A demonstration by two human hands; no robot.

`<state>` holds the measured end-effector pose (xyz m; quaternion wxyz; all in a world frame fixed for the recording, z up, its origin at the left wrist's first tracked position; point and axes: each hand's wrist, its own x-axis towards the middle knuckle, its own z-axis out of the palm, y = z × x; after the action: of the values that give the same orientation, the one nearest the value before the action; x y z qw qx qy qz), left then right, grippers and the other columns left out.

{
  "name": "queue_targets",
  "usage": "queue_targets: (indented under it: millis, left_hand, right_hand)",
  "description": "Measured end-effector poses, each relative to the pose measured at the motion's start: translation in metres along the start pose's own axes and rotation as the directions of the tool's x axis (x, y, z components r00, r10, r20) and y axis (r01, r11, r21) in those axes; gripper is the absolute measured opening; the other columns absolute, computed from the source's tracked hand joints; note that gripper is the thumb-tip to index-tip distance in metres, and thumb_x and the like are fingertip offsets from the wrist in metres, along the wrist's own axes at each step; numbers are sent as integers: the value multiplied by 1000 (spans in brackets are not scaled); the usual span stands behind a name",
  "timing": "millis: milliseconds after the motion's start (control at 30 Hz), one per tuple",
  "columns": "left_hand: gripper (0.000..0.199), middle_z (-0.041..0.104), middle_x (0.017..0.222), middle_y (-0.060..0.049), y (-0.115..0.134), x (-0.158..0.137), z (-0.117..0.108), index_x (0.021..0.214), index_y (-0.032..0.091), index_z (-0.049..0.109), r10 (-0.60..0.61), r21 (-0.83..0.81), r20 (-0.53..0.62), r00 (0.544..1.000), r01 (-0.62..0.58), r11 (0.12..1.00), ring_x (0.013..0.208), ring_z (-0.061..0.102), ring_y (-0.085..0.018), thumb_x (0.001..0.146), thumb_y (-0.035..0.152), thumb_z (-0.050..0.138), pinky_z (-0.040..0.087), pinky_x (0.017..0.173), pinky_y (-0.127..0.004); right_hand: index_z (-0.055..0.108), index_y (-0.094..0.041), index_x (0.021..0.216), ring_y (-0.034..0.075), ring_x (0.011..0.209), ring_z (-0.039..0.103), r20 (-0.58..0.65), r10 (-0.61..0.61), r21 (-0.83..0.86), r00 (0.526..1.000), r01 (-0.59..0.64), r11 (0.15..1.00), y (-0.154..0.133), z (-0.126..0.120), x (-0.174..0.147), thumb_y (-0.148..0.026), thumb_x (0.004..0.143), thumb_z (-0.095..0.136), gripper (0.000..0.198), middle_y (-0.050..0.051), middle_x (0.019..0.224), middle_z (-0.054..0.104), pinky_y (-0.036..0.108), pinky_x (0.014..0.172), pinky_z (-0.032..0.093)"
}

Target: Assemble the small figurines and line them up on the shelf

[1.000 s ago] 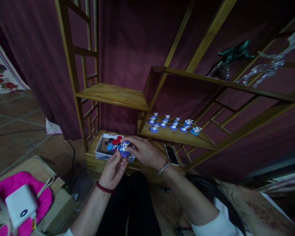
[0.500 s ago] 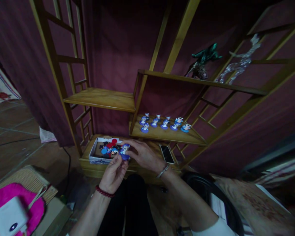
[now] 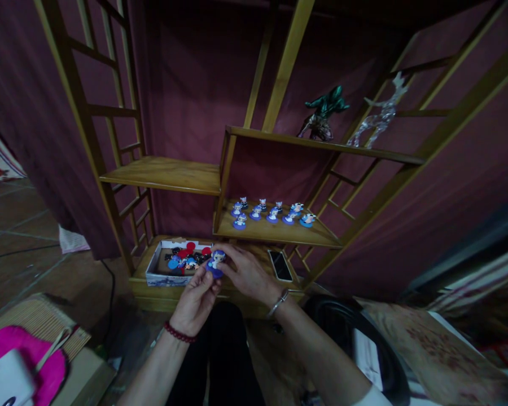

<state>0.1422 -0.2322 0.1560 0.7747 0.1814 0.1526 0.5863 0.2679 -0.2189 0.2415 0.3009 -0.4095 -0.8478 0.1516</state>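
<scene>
Between my hands is a small purple-and-white figurine (image 3: 215,263) on a round purple base. My left hand (image 3: 198,299) pinches the base from below, and a dark red bead bracelet circles that wrist. From the right, my right hand (image 3: 248,273) grips the figurine's side and top with its fingers; a silver bangle is on the wrist. Just behind my hands lies an open cardboard box (image 3: 156,270) of loose red, blue and black figurine pieces. Several similar figurines (image 3: 272,214) stand in rows on the wooden shelf (image 3: 271,230) above.
A phone (image 3: 280,265) lies on the lower ledge to the right. Higher up, a green statuette (image 3: 325,113) and a clear deer figure (image 3: 381,118) occupy another shelf (image 3: 279,136). A pink cloth (image 3: 46,366) with a white device is at lower left. A black round seat (image 3: 334,321) stands at right.
The camera view has shifted slightly, so the shelves appear further left. Both hands still hold the figurine, which now sits more upright with its front showing.
</scene>
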Motion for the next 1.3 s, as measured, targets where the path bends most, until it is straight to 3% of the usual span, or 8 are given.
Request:
queue_targets:
  millis: [400,967,1300]
  left_hand:
    - [32,60,87,0,-4,-1,3,98,21,59,40,67,25,999,-42,997,71,55,-8,68,14,65,43,67,-19]
    - [14,60,76,-2,-3,-2,12,77,14,61,-4,-21,-4,1000,4,1000,65,55,-8,65,14,68,43,56,-15]
    - [17,60,77,-1,-1,-2,12,83,14,61,-38,22,27,999,38,999,65,55,-8,66,15,66,44,59,-16]
  right_hand:
    - [49,-24,107,14,94,54,-45,19,17,999,-18,1000,1,-1,-6,-15,78,48,29,2,103,58,28,83,41]
    - [47,-26,115,14,104,51,4,-50,28,999,50,998,2,-12,-3,-15,80,47,36,1,112,57,30,90,39]
    - [44,-26,119,14,103,51,7,-50,57,999,49,997,7,-12,-7,-18,80,49,40,1,114,56,30,89,40]
